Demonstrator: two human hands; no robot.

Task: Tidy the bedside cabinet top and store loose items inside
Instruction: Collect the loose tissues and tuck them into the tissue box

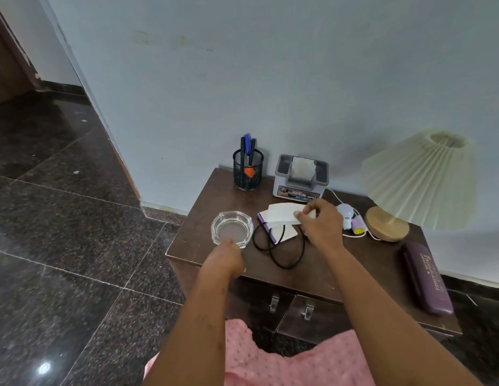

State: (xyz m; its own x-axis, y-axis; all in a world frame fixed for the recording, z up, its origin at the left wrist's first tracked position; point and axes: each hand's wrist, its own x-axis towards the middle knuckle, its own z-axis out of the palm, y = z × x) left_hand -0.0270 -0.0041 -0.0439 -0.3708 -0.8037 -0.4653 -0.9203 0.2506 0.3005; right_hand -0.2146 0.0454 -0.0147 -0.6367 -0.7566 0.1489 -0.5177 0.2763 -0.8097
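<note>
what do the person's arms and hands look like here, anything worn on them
Both forearms are bare, with no sleeves reaching them. The left hand and right hand wear no gloves, and no watch or bracelet shows at either wrist. The only clothing in view is a pink dotted fabric garment at the bottom edge, below the arms.

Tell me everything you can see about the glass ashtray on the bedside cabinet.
The glass ashtray is clear, round and thick-walled, with notches in its rim, and looks empty. It stands upright near the front left corner of the dark wooden cabinet top. The left hand meets its near rim; whether the fingers grip it cannot be told. A black cord loops just to its right. The right hand, pinching white paper, is apart from it.
</note>
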